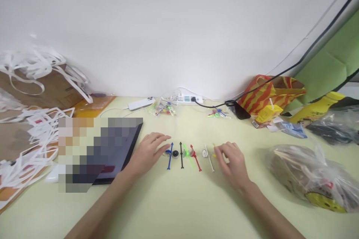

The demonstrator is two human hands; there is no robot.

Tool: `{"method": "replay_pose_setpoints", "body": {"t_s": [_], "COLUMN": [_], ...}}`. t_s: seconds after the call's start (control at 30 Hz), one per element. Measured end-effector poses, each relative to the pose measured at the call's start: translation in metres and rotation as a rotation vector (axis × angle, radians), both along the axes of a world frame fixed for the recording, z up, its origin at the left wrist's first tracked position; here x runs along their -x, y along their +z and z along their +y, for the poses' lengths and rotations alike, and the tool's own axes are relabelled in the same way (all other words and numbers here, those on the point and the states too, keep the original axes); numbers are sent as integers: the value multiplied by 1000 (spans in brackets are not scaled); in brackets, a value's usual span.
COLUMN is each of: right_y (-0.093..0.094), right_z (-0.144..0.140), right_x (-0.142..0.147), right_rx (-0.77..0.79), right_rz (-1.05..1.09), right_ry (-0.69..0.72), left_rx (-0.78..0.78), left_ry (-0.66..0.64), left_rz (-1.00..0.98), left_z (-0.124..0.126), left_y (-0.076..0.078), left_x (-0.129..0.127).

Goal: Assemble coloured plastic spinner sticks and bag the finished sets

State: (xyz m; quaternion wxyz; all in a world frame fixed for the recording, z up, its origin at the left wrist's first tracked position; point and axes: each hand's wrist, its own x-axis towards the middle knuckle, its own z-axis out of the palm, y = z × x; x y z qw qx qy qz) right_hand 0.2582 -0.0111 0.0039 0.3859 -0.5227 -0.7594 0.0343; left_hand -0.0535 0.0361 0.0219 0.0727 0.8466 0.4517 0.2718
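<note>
Small plastic arrows with round bases stand in a row across the pale green table (pixel 179 201). My left hand (pixel 150 152) is at the row's left end, fingers apart, close by a blue arrow (pixel 169 157). To the right follow a black arrow (pixel 181 155) with a black round disc (pixel 175 154) beside it, a bright green arrow (pixel 188 154), a red arrow (pixel 196 158) and a white arrow (pixel 209 157). At the right end, my right hand (pixel 232 160) has curled fingers around a yellow arrow (pixel 215 150), mostly hidden by them.
A tablet (pixel 120 157), partly blurred, lies left. Behind are a white phone (pixel 141 103), a power strip (pixel 186 99) and bagged coloured arrows (pixel 164 108). A wrapped bundle (pixel 308 179), a yellow drink carton (pixel 266 115) and a striped bag (pixel 258 91) stand right.
</note>
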Motion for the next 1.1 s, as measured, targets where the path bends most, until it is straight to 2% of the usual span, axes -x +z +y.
{"method": "replay_pose_setpoints", "body": {"t_s": [0.07,0.17,0.27,0.37,0.6,0.83,1.1], "right_y": [6,13,14,5,-17,-12,-13], "right_z": [-3,-1,6,8,-9,3,21], "right_x": [28,70,103,121,123,128,139], "right_rx": [-35,-27,-27,-34,-31,-8,39], "right_rz": [-106,-196,-222,-223,-239,-357,-468], "right_ry": [126,202,207,159,102,25,39], "left_rx": [51,99,104,103,130,240,269], "left_ry": [-95,-158,-161,-178,-202,-124,-73], "left_rz": [93,133,115,92,34,-17,-13], "left_z": [-3,-5,-6,-7,-8,-5,-3], "left_y": [-3,-1,0,-2,-10,-8,-6], "left_x": [7,13,16,15,10,18,28]}}
